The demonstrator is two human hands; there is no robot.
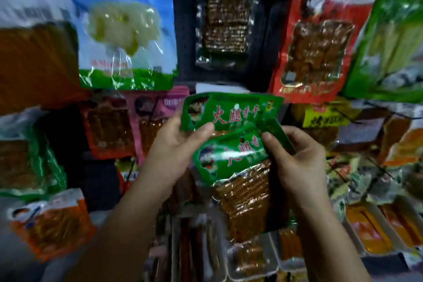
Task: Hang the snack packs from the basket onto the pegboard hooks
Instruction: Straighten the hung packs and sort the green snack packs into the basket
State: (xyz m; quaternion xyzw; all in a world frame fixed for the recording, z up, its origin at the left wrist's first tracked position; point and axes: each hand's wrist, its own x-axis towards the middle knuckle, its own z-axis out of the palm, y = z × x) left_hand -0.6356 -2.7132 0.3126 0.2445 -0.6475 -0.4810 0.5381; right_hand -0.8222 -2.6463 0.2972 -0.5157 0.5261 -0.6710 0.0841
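Note:
Two green-topped snack packs with red lettering and brown contents are held in front of a dark pegboard [185, 30]. My left hand [176, 146] pinches the upper pack [231, 110] by its green header, thumb on the front. My right hand [297, 158] grips the right edge of the lower pack [242, 181], which overlaps the upper one and hangs tilted. A matching green pack [225, 16] hangs on the board straight above. The basket is not in view.
Hung packs crowd the board: a blue-and-green one [126, 30] upper left, a red one [315, 39] and a green one [393, 36] upper right, pink and red ones [132, 126] at mid left. White trays of sausages [370, 226] lie below right.

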